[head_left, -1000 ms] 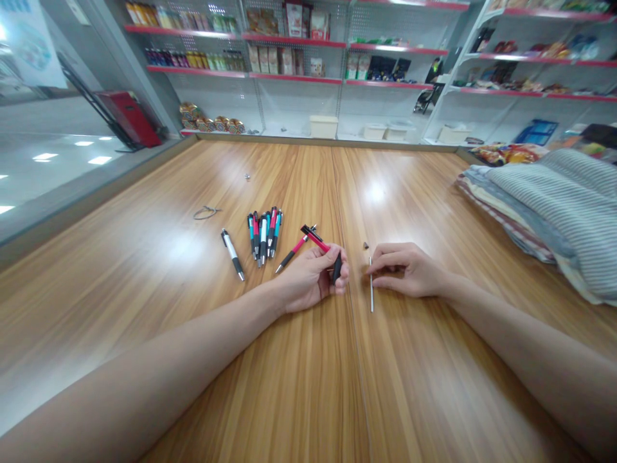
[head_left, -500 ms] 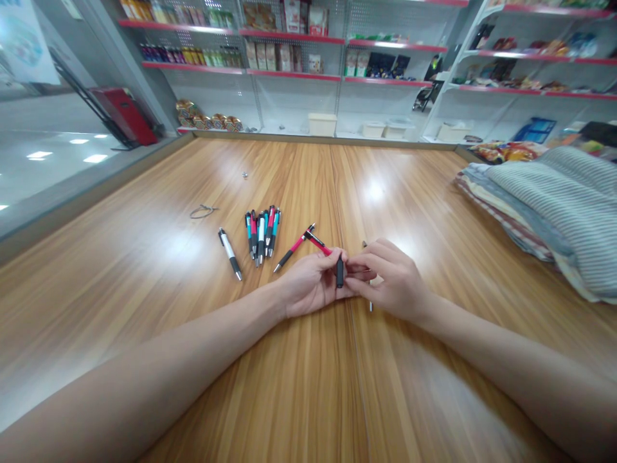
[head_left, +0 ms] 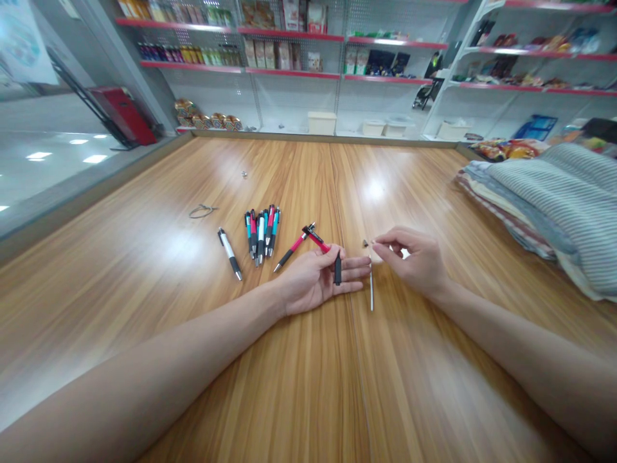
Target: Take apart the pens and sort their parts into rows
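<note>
My left hand, palm up, pinches a red pen barrel with a black grip between thumb and fingers; its other fingers are stretched out. The grip's lower end shows no metal tip. My right hand is raised beside it, thumb and forefinger brought together; anything between them is too small to make out. Close to those fingertips lies a small dark metal pen tip. A thin white ink refill rests on the table between the hands. Beyond my left hand is a whole red pen.
Several teal, red and white pens lie bunched to the left, with a white pen apart from them. Farther off are a grey cable loop and a small metal bit. Folded cloths are stacked on the right.
My right hand has moved away from the left hand, to the right and slightly up. The refill and the small metal tip now show more fully. The left hand keeps the red barrel.
</note>
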{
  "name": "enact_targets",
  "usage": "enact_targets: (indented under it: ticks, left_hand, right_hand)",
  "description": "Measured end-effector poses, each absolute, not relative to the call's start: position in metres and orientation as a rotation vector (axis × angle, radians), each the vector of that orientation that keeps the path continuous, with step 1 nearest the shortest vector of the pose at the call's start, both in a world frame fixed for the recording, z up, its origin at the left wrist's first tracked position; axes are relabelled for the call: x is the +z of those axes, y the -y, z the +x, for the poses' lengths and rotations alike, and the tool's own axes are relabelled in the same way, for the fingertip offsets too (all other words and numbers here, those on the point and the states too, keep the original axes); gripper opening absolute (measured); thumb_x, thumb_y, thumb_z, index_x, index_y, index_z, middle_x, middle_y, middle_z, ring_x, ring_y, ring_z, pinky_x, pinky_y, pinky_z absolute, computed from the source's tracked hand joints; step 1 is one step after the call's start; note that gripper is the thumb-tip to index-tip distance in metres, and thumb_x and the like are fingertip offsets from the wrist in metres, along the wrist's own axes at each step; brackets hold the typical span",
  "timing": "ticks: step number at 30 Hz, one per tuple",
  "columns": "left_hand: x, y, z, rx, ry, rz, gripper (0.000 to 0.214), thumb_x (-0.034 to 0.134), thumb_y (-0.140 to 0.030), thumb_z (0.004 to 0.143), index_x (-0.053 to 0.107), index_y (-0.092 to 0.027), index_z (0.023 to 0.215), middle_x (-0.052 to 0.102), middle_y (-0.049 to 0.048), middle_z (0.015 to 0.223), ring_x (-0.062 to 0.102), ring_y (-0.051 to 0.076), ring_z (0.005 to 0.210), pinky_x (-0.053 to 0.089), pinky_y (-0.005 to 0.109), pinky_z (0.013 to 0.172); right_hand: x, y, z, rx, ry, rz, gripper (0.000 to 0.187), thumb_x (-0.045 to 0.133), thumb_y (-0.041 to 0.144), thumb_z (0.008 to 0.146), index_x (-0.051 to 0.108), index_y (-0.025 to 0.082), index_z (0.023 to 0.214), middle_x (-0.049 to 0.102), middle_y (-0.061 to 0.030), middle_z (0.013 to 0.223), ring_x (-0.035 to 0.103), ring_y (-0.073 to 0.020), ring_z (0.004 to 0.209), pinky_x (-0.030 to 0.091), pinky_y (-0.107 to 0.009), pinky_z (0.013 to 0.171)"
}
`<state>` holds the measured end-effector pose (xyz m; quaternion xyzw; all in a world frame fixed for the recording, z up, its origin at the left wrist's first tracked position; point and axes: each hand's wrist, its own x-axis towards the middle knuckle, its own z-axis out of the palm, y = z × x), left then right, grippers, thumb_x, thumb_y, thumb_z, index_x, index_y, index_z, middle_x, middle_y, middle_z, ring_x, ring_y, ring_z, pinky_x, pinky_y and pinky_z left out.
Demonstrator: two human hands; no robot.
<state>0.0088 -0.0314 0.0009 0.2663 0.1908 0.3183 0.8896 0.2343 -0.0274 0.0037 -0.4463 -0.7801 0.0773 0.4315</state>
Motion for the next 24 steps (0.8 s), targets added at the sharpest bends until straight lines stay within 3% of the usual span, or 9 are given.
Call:
enact_targets:
  ticks: [3, 5, 9, 17, 24]
  left_hand:
    - [-0.002, 0.030, 0.009, 0.674, -0.401, 0.617, 0.022, 0.041, -0.029, 0.099, 0.049, -0.015, 0.084, 0.068, 0.0166, 0.108, 0.069, 0.025, 0.101, 0.053, 0.042, 0.088]
    - [-0.003, 0.030, 0.008, 0.696, -0.409, 0.656, 0.021, 0.040, -0.029, 0.099, 0.049, -0.015, 0.085, 0.069, 0.0123, 0.094, 0.070, 0.021, 0.085, 0.056, 0.039, 0.079]
    - [-0.003, 0.031, 0.008, 0.711, -0.384, 0.677, 0.021, 0.040, -0.029, 0.099, 0.050, -0.017, 0.084, 0.053, -0.0018, 0.064, 0.052, 0.009, 0.052, 0.054, 0.029, 0.063]
    - [0.000, 0.032, 0.008, 0.682, -0.382, 0.697, 0.022, 0.039, -0.029, 0.099, 0.049, -0.017, 0.083, 0.044, -0.0034, 0.061, 0.044, 0.009, 0.051, 0.052, 0.027, 0.062]
    - [-0.003, 0.032, 0.007, 0.686, -0.369, 0.721, 0.021, 0.038, -0.028, 0.099, 0.050, -0.017, 0.085, 0.056, 0.0007, 0.068, 0.056, 0.012, 0.058, 0.055, 0.033, 0.070]
  right_hand:
    - [0.002, 0.018, 0.251, 0.284, 2.072, -1.043, 0.007, 0.066, 0.024, 0.084, 0.070, 0.018, 0.085, 0.064, -0.0034, 0.075, 0.051, -0.0118, 0.059, 0.040, -0.028, 0.054]
    - [0.000, 0.015, 0.254, 0.356, 2.202, -0.977, 0.008, 0.066, 0.024, 0.084, 0.070, 0.018, 0.086, 0.063, -0.0032, 0.075, 0.050, -0.0112, 0.058, 0.039, -0.027, 0.052]
    - [-0.004, 0.014, 0.250, 0.420, 2.382, -0.940, 0.008, 0.064, 0.024, 0.086, 0.070, 0.019, 0.087, 0.064, -0.0038, 0.080, 0.053, -0.0112, 0.060, 0.041, -0.026, 0.055]
    - [-0.001, 0.014, 0.251, 0.475, 2.483, -0.840, 0.007, 0.062, 0.021, 0.087, 0.067, 0.018, 0.088, 0.063, -0.0059, 0.088, 0.058, -0.0146, 0.073, 0.046, -0.028, 0.066]
    - [-0.001, 0.014, 0.251, 0.542, 2.502, -0.765, 0.006, 0.062, 0.019, 0.086, 0.067, 0.018, 0.088, 0.062, -0.0066, 0.090, 0.060, -0.0161, 0.079, 0.048, -0.029, 0.071]
